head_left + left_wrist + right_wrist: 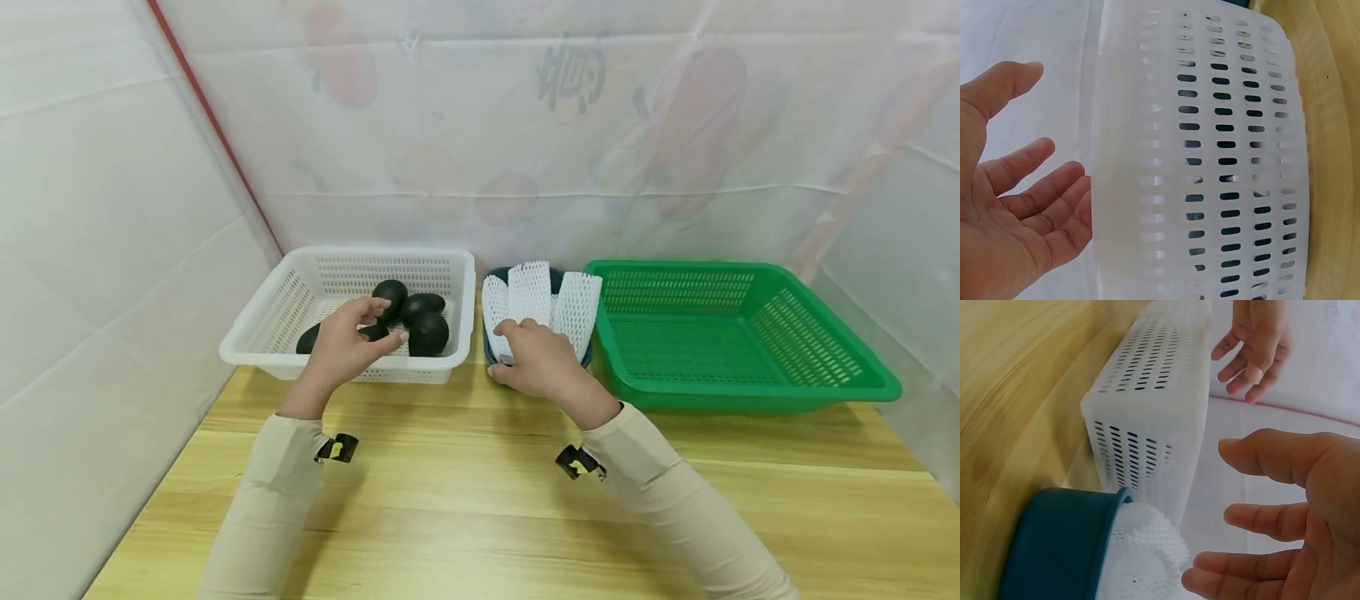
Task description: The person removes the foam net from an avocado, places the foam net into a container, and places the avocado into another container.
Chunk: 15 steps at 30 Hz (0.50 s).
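Observation:
My left hand hovers over the front of the white basket, thumb and fingers apart, holding nothing. Several dark avocados lie in that basket, one partly hidden behind the hand. In the left wrist view the left hand is beside the basket's slotted wall. My right hand is above the front of a dark blue tub holding several white foam net sleeves. In the right wrist view its fingers are spread with nothing between them; whether a fingertip touches a sleeve I cannot tell.
A green basket stands on the right, close against the tub. All the containers sit in a row on a wooden table. A pale printed curtain hangs right behind them, and white sheeting closes off the left side.

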Tool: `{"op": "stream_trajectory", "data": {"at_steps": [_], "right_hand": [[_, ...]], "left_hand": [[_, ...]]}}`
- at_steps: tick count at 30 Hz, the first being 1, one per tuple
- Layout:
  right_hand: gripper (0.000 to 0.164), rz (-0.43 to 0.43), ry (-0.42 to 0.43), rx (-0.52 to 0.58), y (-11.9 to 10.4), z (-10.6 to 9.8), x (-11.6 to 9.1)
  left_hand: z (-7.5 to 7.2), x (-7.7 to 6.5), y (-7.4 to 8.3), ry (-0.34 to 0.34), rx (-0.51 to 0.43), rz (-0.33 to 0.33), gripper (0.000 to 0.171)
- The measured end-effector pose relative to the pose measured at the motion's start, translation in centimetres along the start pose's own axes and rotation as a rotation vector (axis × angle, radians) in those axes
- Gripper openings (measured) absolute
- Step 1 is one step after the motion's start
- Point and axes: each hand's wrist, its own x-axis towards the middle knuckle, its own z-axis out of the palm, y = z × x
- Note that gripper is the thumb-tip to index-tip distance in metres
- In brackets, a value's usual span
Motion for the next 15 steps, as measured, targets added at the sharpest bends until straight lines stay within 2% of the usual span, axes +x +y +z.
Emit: {"op": "stream_trajectory", "data": {"at_steps": [7, 12, 15], "right_hand": [[0.053, 0.004, 0.01, 0.003, 0.2, -0.1, -0.2], [0.047, 0.011, 0.048, 0.059, 1.2, 0.0, -1.3], [0.042, 0.007, 0.099, 0.092, 2.2, -0.2, -2.1]], "left_hand": [[0.3, -0.3, 0.0, -0.008, -0.004, -0.006, 0.055], [0.9, -1.2, 0.6, -0.024, 0.037, 0.065, 0.05], [1.1, -1.6, 1.0, -0.008, 0.06, 0.109, 0.045]]}}
